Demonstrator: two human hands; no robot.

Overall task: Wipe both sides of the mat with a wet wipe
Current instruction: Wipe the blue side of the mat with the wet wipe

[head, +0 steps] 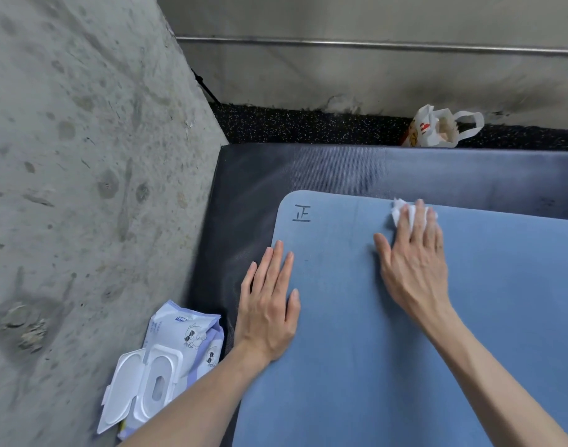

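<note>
Wipe pack (pixel 166 359), lid open, lies left of the blue mat (pixel 389 350). Left hand (pixel 268 304) rests flat, fingers straight, on the mat's left edge, steadying it. Right hand (pixel 411 256) presses the wet wipe (pixel 405 214) with extended fingers near the mat's far edge. Step: wiping the marked upper face. Next: cover the remaining surface, then flip the mat

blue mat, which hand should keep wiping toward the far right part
Right. The right hand already presses the wet wipe near the blue mat's far edge; the left hand lies flat on its left edge.
</note>
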